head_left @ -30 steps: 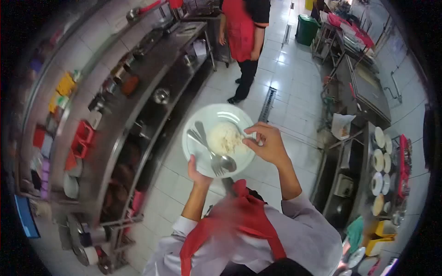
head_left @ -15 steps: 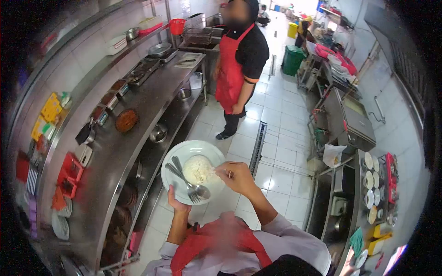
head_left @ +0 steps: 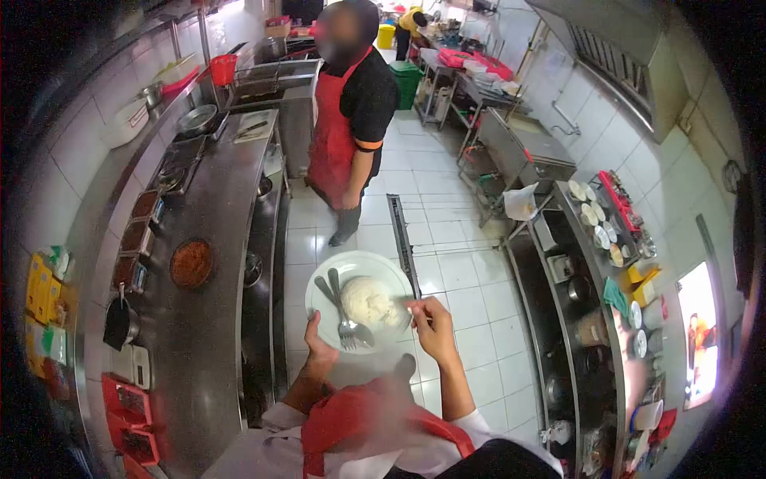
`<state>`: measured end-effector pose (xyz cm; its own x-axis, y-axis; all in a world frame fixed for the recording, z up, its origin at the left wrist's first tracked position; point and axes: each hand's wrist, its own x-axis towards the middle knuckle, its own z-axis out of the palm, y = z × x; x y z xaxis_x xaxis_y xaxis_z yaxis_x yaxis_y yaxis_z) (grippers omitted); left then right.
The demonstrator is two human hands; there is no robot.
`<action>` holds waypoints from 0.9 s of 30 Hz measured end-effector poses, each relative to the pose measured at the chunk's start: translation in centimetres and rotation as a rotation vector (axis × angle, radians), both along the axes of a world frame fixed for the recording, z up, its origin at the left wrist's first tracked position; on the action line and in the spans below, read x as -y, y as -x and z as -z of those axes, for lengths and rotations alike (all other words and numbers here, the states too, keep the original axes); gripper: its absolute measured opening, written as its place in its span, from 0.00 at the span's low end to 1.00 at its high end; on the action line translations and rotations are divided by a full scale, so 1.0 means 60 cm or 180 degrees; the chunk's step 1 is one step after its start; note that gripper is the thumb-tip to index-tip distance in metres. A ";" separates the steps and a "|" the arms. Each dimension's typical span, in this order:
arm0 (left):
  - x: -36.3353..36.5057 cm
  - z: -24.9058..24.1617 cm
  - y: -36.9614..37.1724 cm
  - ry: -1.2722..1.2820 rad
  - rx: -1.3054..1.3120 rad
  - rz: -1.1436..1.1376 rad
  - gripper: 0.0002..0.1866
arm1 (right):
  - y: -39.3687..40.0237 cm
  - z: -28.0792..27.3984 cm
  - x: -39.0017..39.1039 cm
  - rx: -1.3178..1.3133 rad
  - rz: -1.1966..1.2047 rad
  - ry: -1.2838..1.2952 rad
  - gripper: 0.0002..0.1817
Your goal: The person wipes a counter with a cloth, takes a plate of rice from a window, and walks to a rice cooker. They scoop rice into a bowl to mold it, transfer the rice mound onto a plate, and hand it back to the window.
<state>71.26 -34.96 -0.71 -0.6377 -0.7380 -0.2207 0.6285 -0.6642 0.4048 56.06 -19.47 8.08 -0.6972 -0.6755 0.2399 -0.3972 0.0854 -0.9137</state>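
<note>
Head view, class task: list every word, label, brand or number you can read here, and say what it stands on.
None can be read.
Yellow packets on the left wall shelf: print too blurred.
Lit screen at right: a picture, no legible words.
White plate of rice, held by left hand: no marking.

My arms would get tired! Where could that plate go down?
The steel counter has a bare stretch between the bowl of red sauce and the red boxes. The right-hand shelf is crowded. The left hand holds the plate.
</note>
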 end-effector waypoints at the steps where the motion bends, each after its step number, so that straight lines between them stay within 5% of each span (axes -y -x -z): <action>1: 0.009 -0.006 -0.010 -0.0023 0.0097 0.0193 0.29 | -0.020 -0.002 -0.003 0.0447 0.0182 0.0049 0.07; 5: 0.016 0.018 -0.022 0.0033 0.0558 0.0221 0.29 | -0.081 -0.008 -0.037 0.0961 0.0841 0.0000 0.07; 7: 0.011 0.011 -0.036 0.0186 0.1453 0.0295 0.31 | -0.099 -0.018 -0.061 0.1631 0.0897 0.0324 0.07; 9: 0.020 0.020 -0.019 0.0525 -0.0223 0.1132 0.32 | -0.109 -0.008 -0.074 0.1342 0.0928 0.0469 0.08; 10: 0.002 -0.029 -0.020 0.0339 0.0167 0.1285 0.36 | -0.113 -0.008 -0.081 0.1593 0.0978 0.0703 0.07; 13: 0.002 0.007 -0.021 0.0449 0.0869 0.1143 0.38 | -0.121 0.006 -0.094 0.1402 0.1463 0.0248 0.07; 22: 0.001 -0.016 -0.045 0.0646 0.0934 0.0964 0.38 | -0.098 -0.027 -0.118 0.1710 0.1094 0.0941 0.08; 27: 0.024 0.077 -0.072 0.1376 0.0886 0.0633 0.35 | -0.079 -0.036 -0.150 0.1823 0.0978 0.0918 0.09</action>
